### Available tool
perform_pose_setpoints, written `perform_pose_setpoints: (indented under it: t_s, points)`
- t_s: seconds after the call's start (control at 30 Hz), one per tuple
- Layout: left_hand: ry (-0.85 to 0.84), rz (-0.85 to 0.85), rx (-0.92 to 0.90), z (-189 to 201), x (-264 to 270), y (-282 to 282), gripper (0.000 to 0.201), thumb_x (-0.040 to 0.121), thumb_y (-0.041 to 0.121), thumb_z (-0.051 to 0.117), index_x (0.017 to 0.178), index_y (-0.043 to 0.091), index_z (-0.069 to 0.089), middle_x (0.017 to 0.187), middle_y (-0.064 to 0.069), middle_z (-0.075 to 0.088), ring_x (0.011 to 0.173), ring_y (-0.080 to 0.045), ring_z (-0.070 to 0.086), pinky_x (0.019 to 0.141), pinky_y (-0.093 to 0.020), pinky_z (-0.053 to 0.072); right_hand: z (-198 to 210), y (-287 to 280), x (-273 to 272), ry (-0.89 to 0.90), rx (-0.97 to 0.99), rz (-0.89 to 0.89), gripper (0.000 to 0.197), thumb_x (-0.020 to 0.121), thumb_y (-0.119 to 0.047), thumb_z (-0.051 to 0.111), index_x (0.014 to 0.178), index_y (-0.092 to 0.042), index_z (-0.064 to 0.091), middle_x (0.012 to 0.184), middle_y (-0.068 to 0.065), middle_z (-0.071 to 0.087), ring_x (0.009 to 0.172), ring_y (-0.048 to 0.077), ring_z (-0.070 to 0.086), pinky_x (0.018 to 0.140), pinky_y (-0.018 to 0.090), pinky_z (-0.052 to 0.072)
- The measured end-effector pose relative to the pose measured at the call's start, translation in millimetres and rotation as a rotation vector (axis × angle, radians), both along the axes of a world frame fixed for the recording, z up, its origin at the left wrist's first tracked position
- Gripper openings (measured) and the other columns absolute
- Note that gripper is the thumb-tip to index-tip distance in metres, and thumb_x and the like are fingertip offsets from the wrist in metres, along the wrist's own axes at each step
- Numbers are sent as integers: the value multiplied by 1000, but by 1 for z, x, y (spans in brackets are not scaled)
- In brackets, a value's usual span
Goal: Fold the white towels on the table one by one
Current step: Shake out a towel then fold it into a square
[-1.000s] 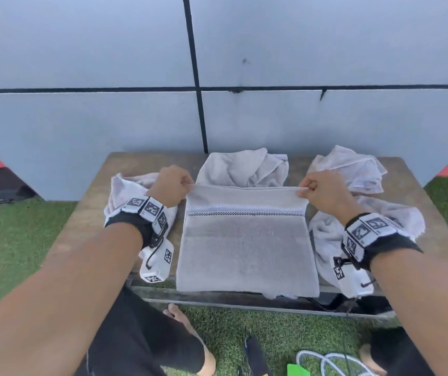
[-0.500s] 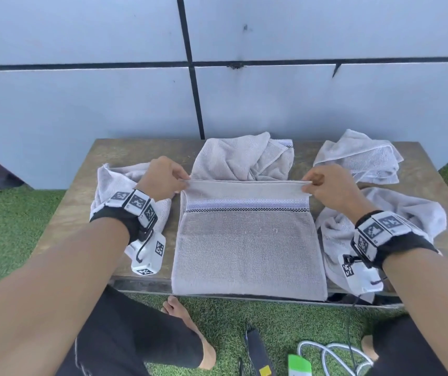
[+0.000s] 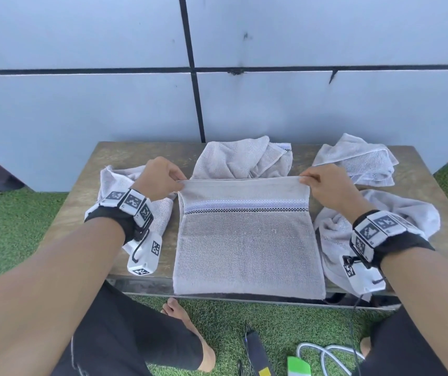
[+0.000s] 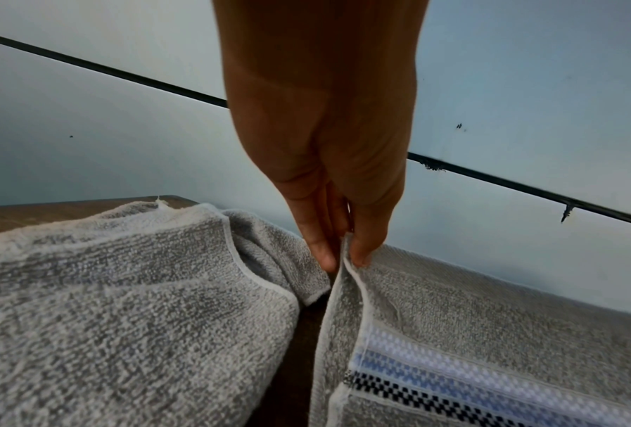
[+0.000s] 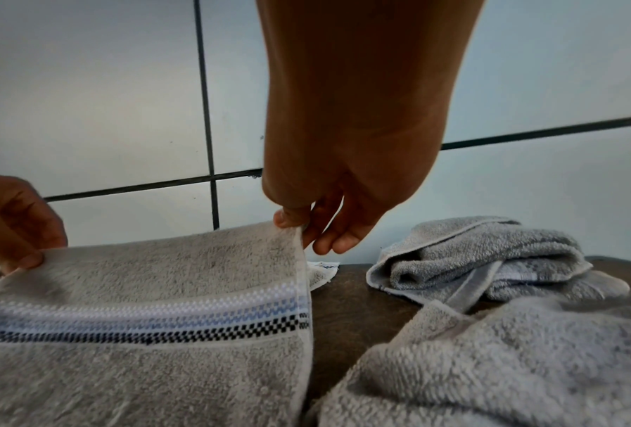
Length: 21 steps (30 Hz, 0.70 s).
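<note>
A white towel with a blue and black checked band lies spread in the middle of the wooden table, its near edge hanging over the front. My left hand pinches its far left corner and my right hand pinches its far right corner, both lifted a little off the table. The left wrist view shows thumb and fingers of the left hand pinching the towel hem. In the right wrist view the right hand nips the towel corner.
Crumpled white towels lie around it: one at the left under my left wrist, one behind, one at the back right and one at the right. A grey tiled wall stands right behind the table. Cables lie on the grass below.
Both hands have kept their pinch on the towel's far corners and lifted that edge slightly. The head view has shifted a little.
</note>
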<state>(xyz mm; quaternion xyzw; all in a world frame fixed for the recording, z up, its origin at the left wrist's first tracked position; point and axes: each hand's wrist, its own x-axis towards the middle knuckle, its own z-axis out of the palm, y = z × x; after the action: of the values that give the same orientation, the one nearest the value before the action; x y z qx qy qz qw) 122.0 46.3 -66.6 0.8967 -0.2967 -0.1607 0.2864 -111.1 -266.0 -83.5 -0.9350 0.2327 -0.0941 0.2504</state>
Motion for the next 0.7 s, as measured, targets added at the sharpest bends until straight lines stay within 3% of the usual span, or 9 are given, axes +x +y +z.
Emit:
perform_pose_setpoints:
  t_s: [0.07,0.17,0.23,0.33,0.43,0.5,0.57,0.63,0.7]
  points:
    - [-12,7,9,4,-3,1,16,79,2,77,90,12,82,81,-5,77,76,-21,75,64,-35,64,5,3,-2,-4,-24,4,16,95,-20,63,92,-12,77,85,3,74,81,21,64,76,29,44]
    - [-67,2,58,11,-8,4,16,79,4,77,88,16,81,80,-2,76,76,-16,72,60,-16,54,11,7,-5,11,-14,4,14,94,-22,66,90,-13,76,75,-1,70,67,15,59,65,24,43]
    - [-93,-9,82,19,-10,3,13,79,6,77,87,17,81,82,-4,76,79,-17,70,64,-17,47,18,9,-7,16,-20,-3,13,93,-22,68,88,-13,76,72,-3,67,66,13,58,62,22,39]
    - [-143,-35,85,42,-8,-2,6,81,11,78,84,16,80,84,-4,76,74,-16,68,65,-18,47,40,9,-5,-16,-71,-15,14,92,-21,68,89,-10,77,76,-1,66,78,20,61,72,23,36]
    - [-217,-10,-11,80,-2,-10,3,80,13,77,82,13,79,82,-6,76,72,-16,65,69,-22,50,78,3,2,-133,-86,-71,15,91,-20,68,88,-7,76,75,1,65,80,20,62,72,22,40]
    - [-291,3,-108,109,2,-13,7,81,13,76,86,9,79,85,-6,75,76,-14,64,68,-17,46,107,-1,5,-242,-98,-124,16,92,-23,68,89,-9,76,76,1,66,76,14,60,65,10,40]
    - [-344,38,-216,138,3,-13,9,82,16,74,89,11,77,82,-2,73,69,-8,61,60,-7,41,136,-1,6,-372,-125,-139,16,91,-23,68,93,-9,75,81,1,68,68,-1,58,67,0,38]
    - [-309,74,-346,161,-1,-7,5,82,16,72,87,15,75,74,2,68,59,-5,56,51,-8,38,157,4,1,-508,-122,-129,16,92,-20,67,95,-6,74,83,1,67,64,-14,56,69,-1,38]
    - [-236,61,-459,176,-11,3,5,82,11,70,84,15,72,70,-1,65,57,-8,53,47,-13,37,168,10,-10,-607,-88,-112,16,93,-18,64,96,-3,72,81,-2,66,64,-15,55,70,3,41]
